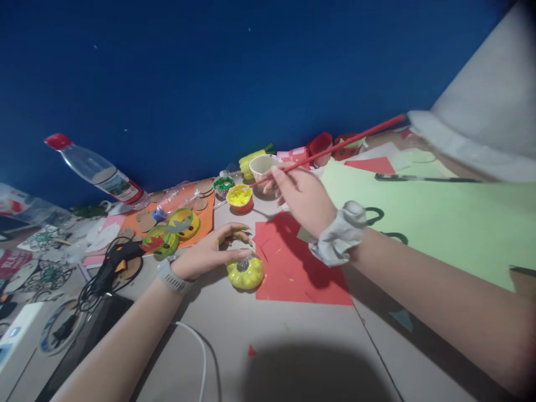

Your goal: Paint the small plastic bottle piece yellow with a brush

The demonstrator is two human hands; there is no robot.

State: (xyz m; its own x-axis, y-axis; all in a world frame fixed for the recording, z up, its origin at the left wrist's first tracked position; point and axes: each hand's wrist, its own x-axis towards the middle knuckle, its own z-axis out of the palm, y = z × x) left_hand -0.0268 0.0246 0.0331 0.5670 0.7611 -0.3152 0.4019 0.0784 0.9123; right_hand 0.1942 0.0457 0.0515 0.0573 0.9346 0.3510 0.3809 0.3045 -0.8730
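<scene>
Right hand (302, 196) pinched shut round red brush (355, 137), tip at yellow paint (239, 197) left of grip, presumably loading; left hand (208, 254) half-open, thumb against yellow pumpkin (248, 279), apparently steadying.

Left of centre I see the left hand (207, 254) with yellow-smudged fingers (238, 227) and a grey wristband (175, 278). Right of centre, the right hand (307, 195) wears a crumpled pale scrunchie (340, 234).
</scene>
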